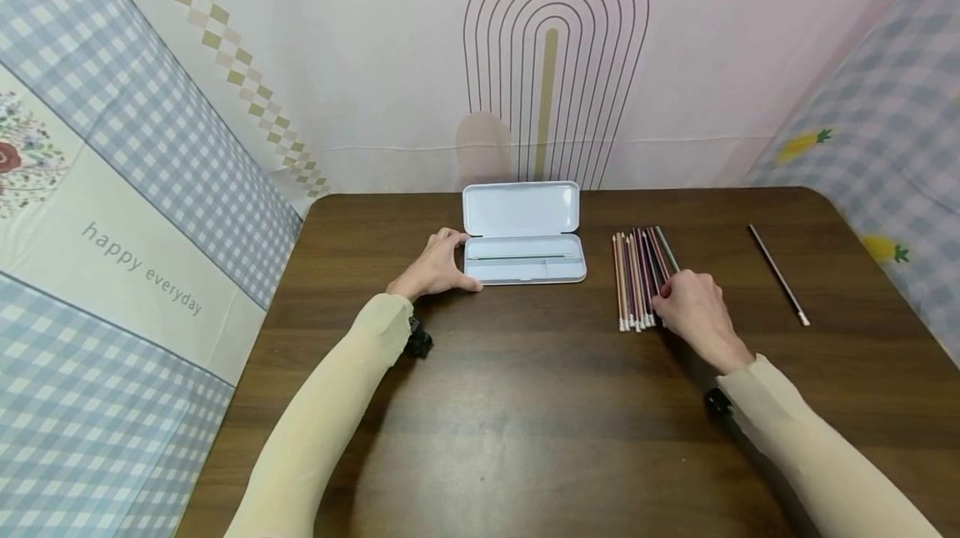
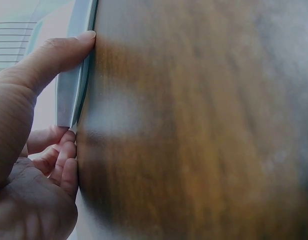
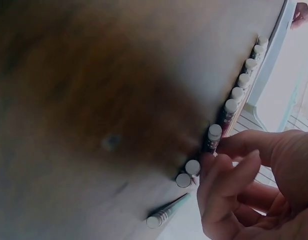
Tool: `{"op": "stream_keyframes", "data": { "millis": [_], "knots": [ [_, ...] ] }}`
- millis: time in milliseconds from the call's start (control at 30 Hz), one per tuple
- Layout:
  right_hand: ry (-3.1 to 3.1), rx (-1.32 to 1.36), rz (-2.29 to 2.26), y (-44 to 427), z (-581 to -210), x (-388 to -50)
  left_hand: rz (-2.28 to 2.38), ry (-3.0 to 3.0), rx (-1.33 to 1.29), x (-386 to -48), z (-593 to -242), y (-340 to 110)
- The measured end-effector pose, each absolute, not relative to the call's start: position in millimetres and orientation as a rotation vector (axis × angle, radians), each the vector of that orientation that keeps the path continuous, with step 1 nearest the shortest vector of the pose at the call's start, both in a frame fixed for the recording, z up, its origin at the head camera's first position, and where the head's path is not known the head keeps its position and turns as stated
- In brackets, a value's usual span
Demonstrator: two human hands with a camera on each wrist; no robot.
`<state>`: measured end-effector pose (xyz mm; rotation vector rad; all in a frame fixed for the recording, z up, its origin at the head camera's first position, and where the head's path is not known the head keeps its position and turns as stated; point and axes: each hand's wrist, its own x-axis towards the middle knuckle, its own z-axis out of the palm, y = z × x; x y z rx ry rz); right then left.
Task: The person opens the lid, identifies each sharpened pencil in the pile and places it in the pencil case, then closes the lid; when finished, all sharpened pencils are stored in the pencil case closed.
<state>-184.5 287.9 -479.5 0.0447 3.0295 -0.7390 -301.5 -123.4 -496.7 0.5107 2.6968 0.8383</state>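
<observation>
Both arms (image 1: 318, 417) reach forward, right fingers (image 3: 216, 192) curled.

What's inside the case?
The case holds one pencil, lengthwise in its rear compartment. Nothing shows in the front compartments, though the front wall may cover part of their floor.

A dark wood-grain tabletop (image 1: 555, 371) with a soft glare (image 1: 483, 455)
Pale arch-printed cloth (image 1: 375, 62) hangs behind; blue-checked cloth (image 1: 90, 62) at left, fruit-print cloth (image 1: 892, 104) at right.
</observation>
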Motion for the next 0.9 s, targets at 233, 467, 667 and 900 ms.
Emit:
{"op": "stream_keyframes", "data": {
  "millis": [233,467,667,900],
  "knots": [
    [3.003,0.063,-0.720,286.5,-477.7,-185.8,0.842,2.693,0.507,-301.4,-495.8,-123.8],
    [3.006,0.050,-0.715,287.0,-476.3,-189.5,0.845,2.697,0.509,-301.8,-495.9,-123.7],
    [2.974,0.075,-0.716,286.9,-476.0,-193.0,0.866,2.684,0.492,-300.6,-496.5,-123.7],
    [2.929,0.144,-0.716,285.5,-475.8,-196.7,0.863,2.683,0.501,-299.7,-495.3,-124.4]
  ]
}}
